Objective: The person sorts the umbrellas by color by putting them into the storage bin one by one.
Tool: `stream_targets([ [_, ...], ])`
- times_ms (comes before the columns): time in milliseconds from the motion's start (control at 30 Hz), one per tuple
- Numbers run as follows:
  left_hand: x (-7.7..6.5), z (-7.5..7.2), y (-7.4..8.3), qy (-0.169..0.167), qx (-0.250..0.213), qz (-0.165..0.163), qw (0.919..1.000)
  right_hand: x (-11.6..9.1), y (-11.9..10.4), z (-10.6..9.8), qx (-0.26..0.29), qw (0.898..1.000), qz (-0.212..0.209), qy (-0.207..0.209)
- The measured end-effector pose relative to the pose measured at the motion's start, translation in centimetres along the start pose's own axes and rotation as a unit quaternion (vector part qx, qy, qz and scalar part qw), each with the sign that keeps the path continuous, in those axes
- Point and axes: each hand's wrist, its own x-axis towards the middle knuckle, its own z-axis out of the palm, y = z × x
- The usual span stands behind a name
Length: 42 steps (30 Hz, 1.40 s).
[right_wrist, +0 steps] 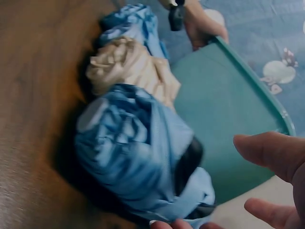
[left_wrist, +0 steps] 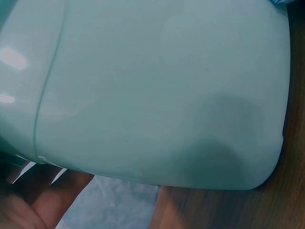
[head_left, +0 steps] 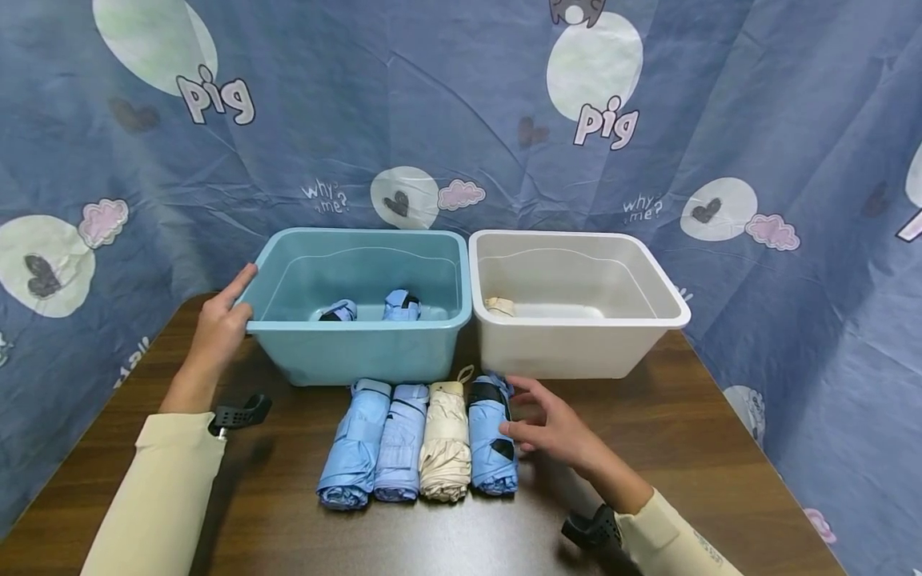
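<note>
My left hand [head_left: 222, 324] grips the left rim of a teal bin [head_left: 346, 352], thumb near the front corner; in the left wrist view its fingers [left_wrist: 62, 195] are at the bin's edge. My right hand [head_left: 551, 424] is beside the rightmost of several folded umbrellas, a blue one with black patches [head_left: 493, 440]. Its fingers and thumb are spread, fingertips right at the umbrella's side. To that umbrella's left lie a cream umbrella with a cord loop [head_left: 445, 448], a pale blue umbrella [head_left: 401, 448] and another blue umbrella [head_left: 354, 448], side by side.
Two blue bundles [head_left: 402, 306] lie inside the teal bin. A white bin [head_left: 569, 352] stands against its right side, with a cream bundle [head_left: 500, 306] inside. Both bins stand at the back of the brown wooden table [head_left: 288, 512], before a patterned blue curtain [head_left: 446, 96].
</note>
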Motion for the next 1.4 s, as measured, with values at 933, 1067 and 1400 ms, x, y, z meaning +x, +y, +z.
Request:
stream_targets([
  [933, 0.1, 0.0, -0.3, -0.007, -0.005, -0.004, 0.9999, 2.0, 1.0, 2.7, -0.192, 0.980, -0.050, 0.006],
  [1067, 0.3, -0.1, -0.2, -0.005, -0.006, -0.002, 1.0000, 2.2, 0.9, 2.7, -0.183, 0.983, -0.031, 0.015],
  [1400, 0.0, -0.1, -0.2, -0.018, -0.002, -0.008, 0.9998, 1.8, 1.6, 2.1, -0.126, 0.992, -0.009, 0.000],
])
